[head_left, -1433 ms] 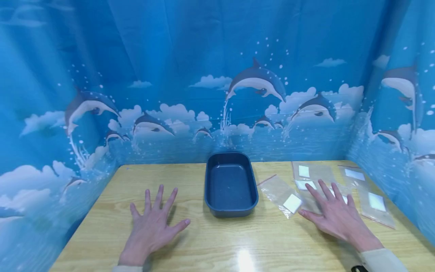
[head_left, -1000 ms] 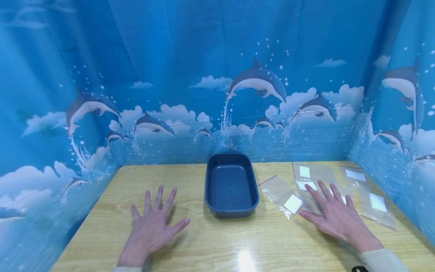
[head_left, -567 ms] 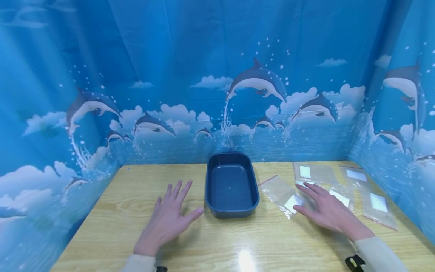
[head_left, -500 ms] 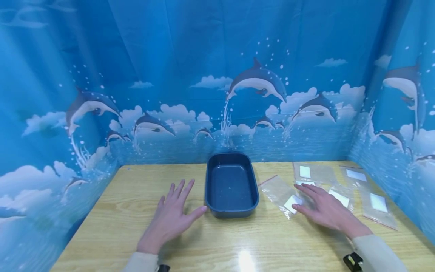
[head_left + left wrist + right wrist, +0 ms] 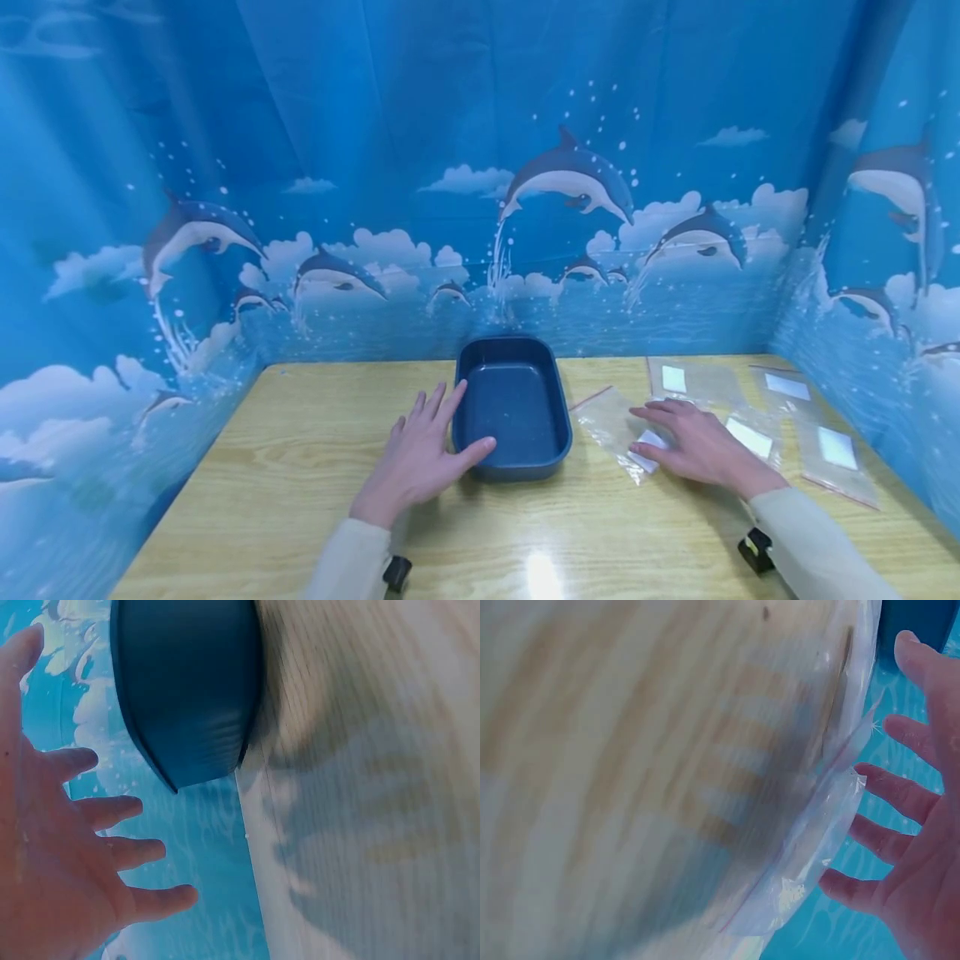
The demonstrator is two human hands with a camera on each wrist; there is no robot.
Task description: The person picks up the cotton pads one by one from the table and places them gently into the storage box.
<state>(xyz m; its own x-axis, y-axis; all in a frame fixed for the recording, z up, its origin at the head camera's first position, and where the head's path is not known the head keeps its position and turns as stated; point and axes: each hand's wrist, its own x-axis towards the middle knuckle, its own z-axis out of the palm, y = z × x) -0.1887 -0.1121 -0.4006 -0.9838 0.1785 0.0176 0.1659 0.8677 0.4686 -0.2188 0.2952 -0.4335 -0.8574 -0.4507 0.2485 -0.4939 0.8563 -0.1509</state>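
My left hand [image 5: 420,462] hovers at the left side of a dark blue rectangular bin [image 5: 517,472], thumb and index finger overlapping its rim. In the left wrist view this hand [image 5: 52,847] has spread, relaxed fingers and holds nothing; the bin [image 5: 187,690] stands beyond it. Over the clear zip bags on the right is my right hand [image 5: 697,442], its fingers loosely bent. Nearest its thumb lies a zip bag [image 5: 600,417] with a white square in it. The right wrist view has the right hand [image 5: 922,847] with parted fingers close to the plastic of a bag [image 5: 810,855].
More zip bags with white squares lie at the right: one at the back [image 5: 708,383], one in the far corner [image 5: 787,406], one by the right edge [image 5: 836,450]. A blue dolphin-print curtain [image 5: 405,167] surrounds the wooden table [image 5: 330,417].
My left hand has moved right and forward, from the bare table to the bin's left rim. The right hand has shifted left toward the nearest bag, its fingers less spread. Bin and bags stay put.
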